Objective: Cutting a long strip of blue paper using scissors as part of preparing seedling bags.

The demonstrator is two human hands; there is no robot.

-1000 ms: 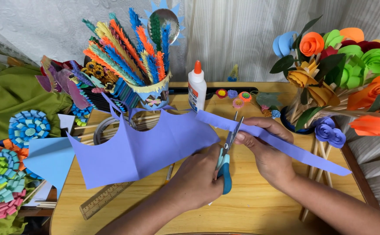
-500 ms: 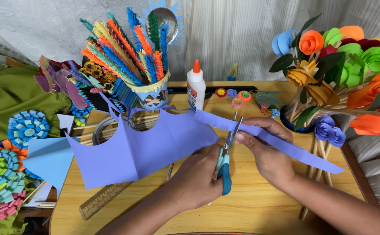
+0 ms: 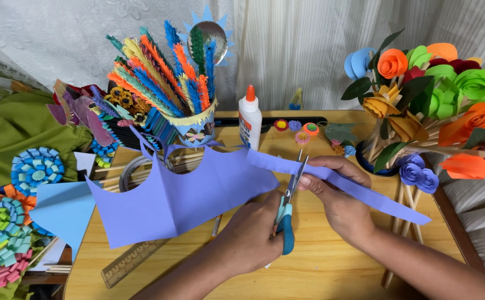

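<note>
Scissors [image 3: 288,208] sit in the left hand [image 3: 253,236], fingers closed through the blue-green handles, blades slightly parted and pointing up toward the far edge of the table [image 3: 331,261]. The blade tips meet the purple paper sheet [image 3: 181,194] right where a long strip [image 3: 364,191] runs off it. Right hand [image 3: 339,194] is just beside the blades, fingers pinched shut on that strip, thumb on top, holding it taut. The strip runs on from that grip toward the right edge of the table, ending in a point. The sheet itself spreads left from the scissors over the middle of the table, creased down its centre, with round scoops cut out of its upper edge.

Moving outward: a wooden ruler [image 3: 134,261] pokes out from under the sheet near the front left corner. A white glue bottle [image 3: 250,118] with an orange cap stands upright toward the far edge, just behind the sheet. Left of it, a decorated cup of fringed paper feathers [image 3: 170,83] in orange, blue, green and yellow. At the far right corner, a bunch of rolled paper flowers [image 3: 442,94] on sticks. Off the left edge, flat fringed paper rosettes [image 3: 9,228] and a light blue sheet [image 3: 64,208].
</note>
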